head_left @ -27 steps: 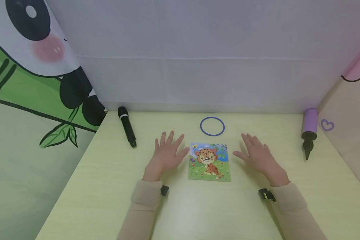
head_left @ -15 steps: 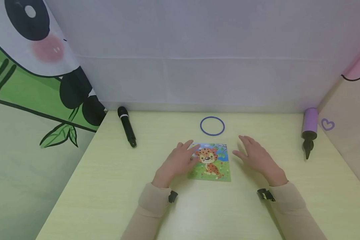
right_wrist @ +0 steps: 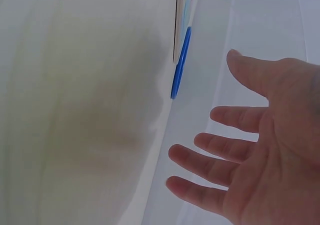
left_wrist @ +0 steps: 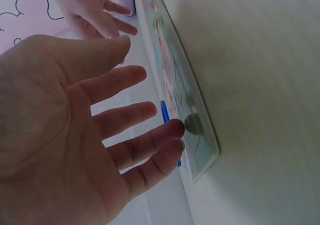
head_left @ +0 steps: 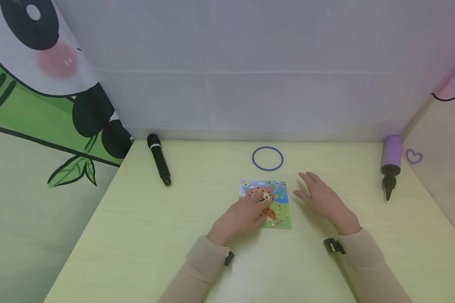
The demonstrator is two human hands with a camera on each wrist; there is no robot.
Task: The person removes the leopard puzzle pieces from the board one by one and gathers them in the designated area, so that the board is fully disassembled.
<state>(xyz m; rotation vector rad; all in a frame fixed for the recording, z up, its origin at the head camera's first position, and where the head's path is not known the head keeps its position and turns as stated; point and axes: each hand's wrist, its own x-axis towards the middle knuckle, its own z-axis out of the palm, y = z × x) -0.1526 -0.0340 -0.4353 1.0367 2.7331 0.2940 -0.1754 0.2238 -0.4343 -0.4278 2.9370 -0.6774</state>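
A square picture card or board (head_left: 282, 210) with a cartoon leopard on a green and blue ground lies flat on the table. My left hand (head_left: 239, 219) is over its lower left part, covering some of the leopard. In the left wrist view the fingers of that hand (left_wrist: 75, 125) are spread and relaxed, with the little-finger side close to the board's glossy face. Just right of the board hovers my right hand (head_left: 324, 202), fingers extended and holding nothing. The right wrist view has this hand (right_wrist: 250, 150) above the table, its fingers apart.
Behind the board lies a thin blue ring (head_left: 268, 170). A black microphone (head_left: 160, 162) is at the back left of the table (head_left: 117, 235). At the back right lies a purple hand pump (head_left: 392, 158) with a black nozzle. A pale cloth backdrop (head_left: 227, 101) rises behind.
My left hand has moved right, from beside the board to over its lower left part. My right hand has shifted only slightly. The board and other objects stay where they were.
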